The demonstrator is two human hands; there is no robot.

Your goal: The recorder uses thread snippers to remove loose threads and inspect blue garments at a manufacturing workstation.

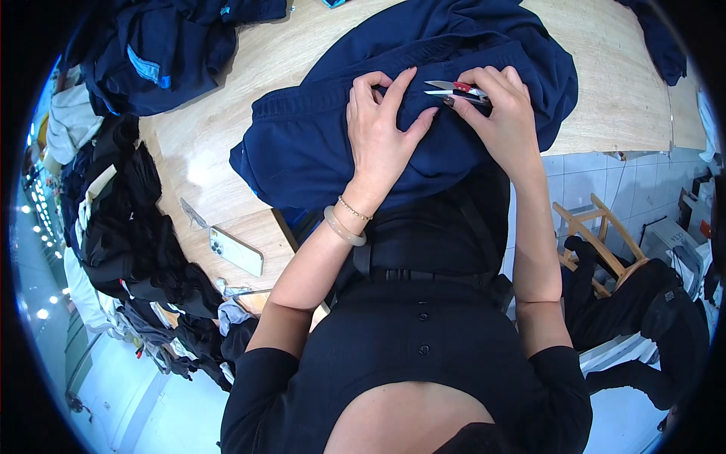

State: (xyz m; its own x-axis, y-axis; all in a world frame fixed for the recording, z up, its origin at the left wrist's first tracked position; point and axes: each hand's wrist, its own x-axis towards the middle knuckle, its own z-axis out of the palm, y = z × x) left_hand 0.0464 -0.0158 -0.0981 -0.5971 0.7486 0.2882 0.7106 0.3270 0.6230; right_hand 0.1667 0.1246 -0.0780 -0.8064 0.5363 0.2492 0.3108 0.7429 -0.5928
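Observation:
A dark navy garment (302,163) with a gathered elastic waistband (283,104) lies bunched on the table in front of me. My left hand (382,125) rests on it, thumb and index finger spread apart against the cloth. The other fingers of that hand are bent, and their tips are partly hidden. Small thread snips (458,92) with red and dark parts are gripped in my right hand (503,106). Their two blades stand apart and point left toward my left fingers, just over the waistband cloth.
A pale phone (237,251) lies on the wooden table (200,144) at the left. More navy garments (162,57) are heaped at the far left, and a pile of black clothes (125,219) hangs along the left edge. A wooden stool (605,234) with black clothing stands at the right.

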